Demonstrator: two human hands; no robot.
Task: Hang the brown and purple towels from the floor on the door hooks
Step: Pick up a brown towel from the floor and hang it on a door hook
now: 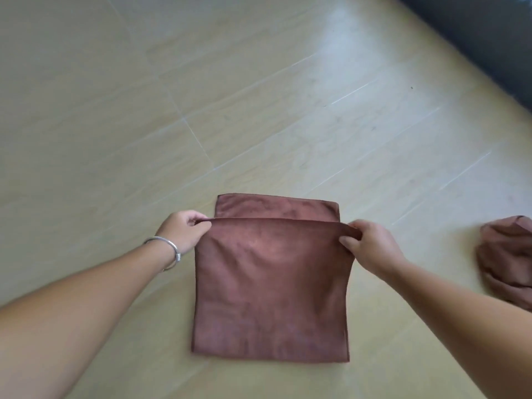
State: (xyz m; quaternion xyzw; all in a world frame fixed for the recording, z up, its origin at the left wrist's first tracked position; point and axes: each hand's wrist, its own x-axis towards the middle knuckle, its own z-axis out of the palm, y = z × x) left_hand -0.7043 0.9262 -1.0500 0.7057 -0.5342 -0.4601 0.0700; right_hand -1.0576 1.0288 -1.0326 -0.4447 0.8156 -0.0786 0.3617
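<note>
Left hand (184, 230), right hand (365, 243) pinching brown towel (270, 289) corners mid-frame; we keep grip even, lift straight off floor (115, 110).

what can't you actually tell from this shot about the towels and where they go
- Door hooks: none in the head view, outside the frame.
- Crumpled cloth: cut off by the right edge; brownish, colour uncertain.
- Brown towel: the raised fold, held by left hand and right hand, hides the layer beneath.

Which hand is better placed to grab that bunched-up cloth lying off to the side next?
Probably the right hand: the crumpled cloth lies on its side. The left hand would cross the brown towel.
</note>
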